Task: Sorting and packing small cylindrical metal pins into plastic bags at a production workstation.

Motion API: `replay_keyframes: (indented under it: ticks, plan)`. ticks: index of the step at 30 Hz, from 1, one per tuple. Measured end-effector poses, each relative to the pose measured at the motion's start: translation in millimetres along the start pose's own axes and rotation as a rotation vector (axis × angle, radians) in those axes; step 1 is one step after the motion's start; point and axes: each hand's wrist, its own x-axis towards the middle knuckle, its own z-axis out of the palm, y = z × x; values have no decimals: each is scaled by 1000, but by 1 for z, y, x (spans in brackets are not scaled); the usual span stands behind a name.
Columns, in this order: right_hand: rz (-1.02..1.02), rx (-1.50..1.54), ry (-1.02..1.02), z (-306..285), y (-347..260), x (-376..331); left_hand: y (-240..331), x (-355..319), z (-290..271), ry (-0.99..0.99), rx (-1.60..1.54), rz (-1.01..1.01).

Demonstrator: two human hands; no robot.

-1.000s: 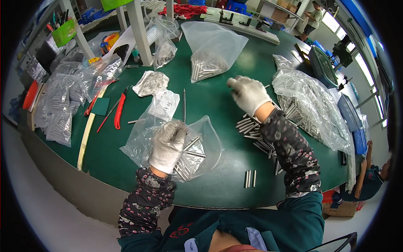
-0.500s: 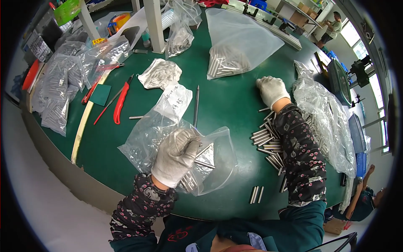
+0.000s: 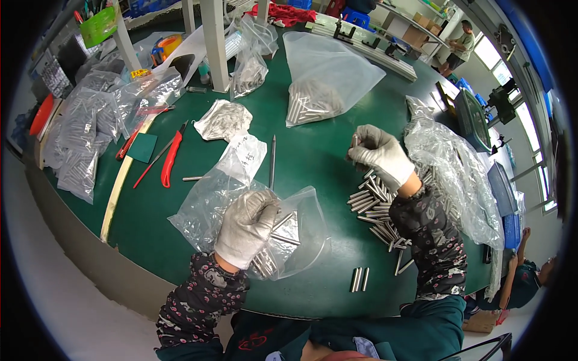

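In its white glove, my left hand (image 3: 245,228) is closed on a clear plastic bag (image 3: 314,225) with short metal pins in its lower part. Beside those fingers two pins (image 3: 285,238) stick out toward the bag's mouth. My right hand (image 3: 386,157), gloved as well, pinches a short metal pin (image 3: 354,142) above the table. Just below that hand lies a heap of loose metal pins (image 3: 376,198). Nearer to me a small group of pins (image 3: 360,279) lies side by side. A marked paper slip (image 3: 248,157) lies at the bag's far end.
A larger bag of pins (image 3: 313,102) lies at the back. Crumpled clear plastic (image 3: 451,162) spreads along the right. Left are a red-handled knife (image 3: 172,159), a wooden strip (image 3: 117,192) and several filled bags (image 3: 81,138). A grey post (image 3: 215,45) rises behind a dirty cloth (image 3: 223,119).
My right hand has turned and come a little toward the left, and a pin now shows between its fingers. My left hand keeps its grip on the bag. The whole view has shifted slightly.
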Motion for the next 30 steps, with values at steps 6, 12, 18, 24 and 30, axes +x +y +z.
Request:
replay_keyframes:
  ticks: [6, 12, 18, 24, 30]
  plan:
    - [-77, -79, -19, -3, 8, -21, -13, 1, 6, 25, -4, 31]
    - [-185, -126, -27, -1, 10, -27, -15, 2, 6, 42, -66, -18]
    - [-181, -67, -37, 2, 9, -30, -17, 2, 5, 49, 62, 77]
    - [40, 556, -43, 0, 7, -29, -18, 3, 5, 47, 48, 89]
    - [132, 719, 35, 2, 13, -24, -20, 3, 7, 44, -50, 13]
